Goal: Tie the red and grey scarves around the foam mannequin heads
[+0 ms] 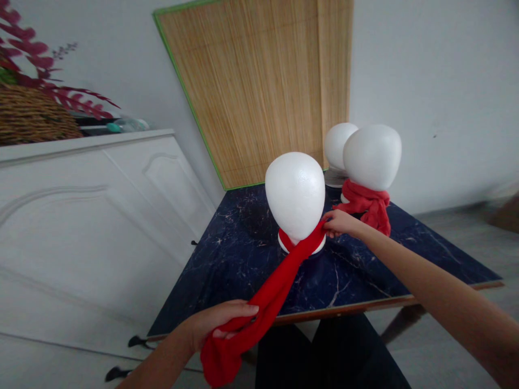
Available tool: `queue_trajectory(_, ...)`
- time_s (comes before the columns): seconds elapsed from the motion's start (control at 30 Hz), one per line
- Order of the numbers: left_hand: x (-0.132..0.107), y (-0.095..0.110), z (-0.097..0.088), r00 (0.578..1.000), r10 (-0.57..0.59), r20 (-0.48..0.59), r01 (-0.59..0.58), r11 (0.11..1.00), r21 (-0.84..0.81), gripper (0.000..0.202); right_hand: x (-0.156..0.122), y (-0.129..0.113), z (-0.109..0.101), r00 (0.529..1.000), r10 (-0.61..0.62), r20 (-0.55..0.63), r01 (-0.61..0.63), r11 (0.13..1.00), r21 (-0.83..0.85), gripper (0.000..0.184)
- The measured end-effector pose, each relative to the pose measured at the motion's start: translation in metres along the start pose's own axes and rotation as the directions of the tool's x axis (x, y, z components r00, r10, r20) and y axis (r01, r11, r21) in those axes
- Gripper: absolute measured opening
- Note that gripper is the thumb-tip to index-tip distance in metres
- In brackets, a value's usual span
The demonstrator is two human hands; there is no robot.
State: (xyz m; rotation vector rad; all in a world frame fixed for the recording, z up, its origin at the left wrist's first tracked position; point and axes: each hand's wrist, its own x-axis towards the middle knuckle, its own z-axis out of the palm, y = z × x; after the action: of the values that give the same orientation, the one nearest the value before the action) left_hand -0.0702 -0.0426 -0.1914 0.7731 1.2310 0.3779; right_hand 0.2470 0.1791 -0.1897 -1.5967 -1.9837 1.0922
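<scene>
A white foam mannequin head [295, 194] stands upright near the middle of the table, with a red scarf [279, 278] passing round its neck. My left hand [219, 324] is closed on the long hanging length of the scarf, in front of the table's near edge. On the right side of the neck, the fingers of my right hand [334, 222] pinch the scarf close to the head. From there the fabric runs slantwise down to my left hand, and its end droops below it. Part of the scarf behind the neck is hidden.
A second mannequin head [372, 156] wears a tied, paler red scarf [368, 204]; a third head [339, 145] is behind it. The dark blue marbled table [239, 243] meets a bamboo mat [259, 92]. On the left, a white cabinet [73, 227] carries a wicker basket [36, 113].
</scene>
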Motion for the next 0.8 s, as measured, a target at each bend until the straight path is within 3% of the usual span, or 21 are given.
queue_trajectory(0.13,0.010,-0.001,-0.002,0.998,0.038,0.059,-0.038,0.999,-0.007,0.037,0.003,0.003,0.002,0.997,0.075,-0.013,-0.069,0.958,0.277,0.003)
queue_trajectory(0.2,0.011,0.005,0.003,0.984,0.135,0.117,-0.136,0.991,0.001,0.036,0.005,0.002,0.003,0.994,0.111,-0.009,-0.099,0.918,0.383,0.005)
queue_trajectory(0.37,0.006,0.013,0.037,0.863,0.458,0.213,-0.445,0.889,-0.107,0.027,0.010,0.002,0.009,0.986,0.166,0.018,-0.148,0.817,0.557,0.005)
queue_trajectory(0.43,0.005,0.006,0.053,0.829,0.484,0.280,-0.434,0.872,-0.225,0.029,0.010,0.003,0.012,0.985,0.172,0.025,-0.154,0.791,0.592,0.003)
queue_trajectory(0.53,0.006,-0.016,0.073,0.799,0.438,0.411,-0.278,0.876,-0.394,0.027,0.010,0.005,0.012,0.983,0.184,0.005,-0.148,0.775,0.615,0.004)
queue_trajectory(0.6,0.011,-0.034,0.082,0.819,0.371,0.438,-0.177,0.889,-0.422,0.027,0.009,0.006,0.012,0.983,0.185,-0.015,-0.136,0.772,0.621,0.009)
queue_trajectory(0.7,0.027,-0.059,0.090,0.889,0.224,0.399,-0.065,0.925,-0.373,0.036,0.008,0.005,0.012,0.986,0.166,-0.033,-0.109,0.773,0.625,0.010)
queue_trajectory(0.77,0.038,-0.066,0.093,0.949,0.136,0.285,-0.048,0.955,-0.294,0.041,0.006,0.005,0.013,0.988,0.146,-0.049,-0.082,0.770,0.632,0.009)
queue_trajectory(0.8,0.041,-0.066,0.094,0.974,0.134,0.185,-0.096,0.976,-0.197,0.041,0.003,0.005,0.013,0.989,0.134,-0.063,-0.062,0.765,0.641,0.009)
